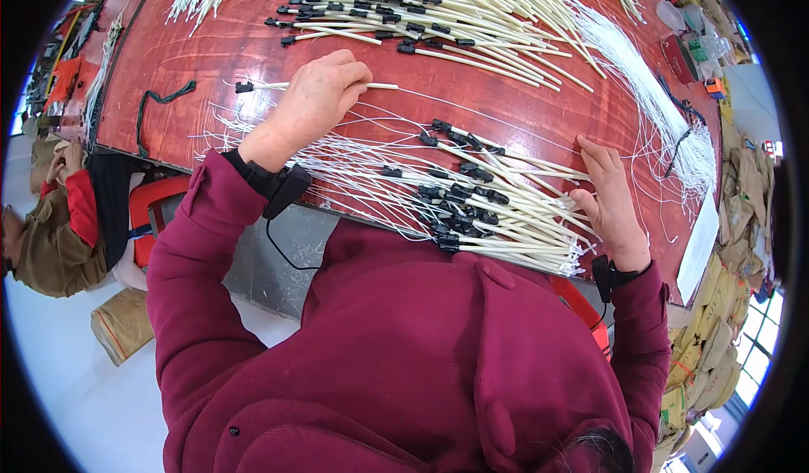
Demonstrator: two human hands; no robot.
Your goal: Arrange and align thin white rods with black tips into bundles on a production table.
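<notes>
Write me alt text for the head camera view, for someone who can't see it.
Seen from above, a person in a maroon jacket works at a red table: the left hand grips a cream sleeved wire with a black connector, while the right hand rests flat on a bundle of similar wires. More such wires are piled at the table's far side.
</notes>
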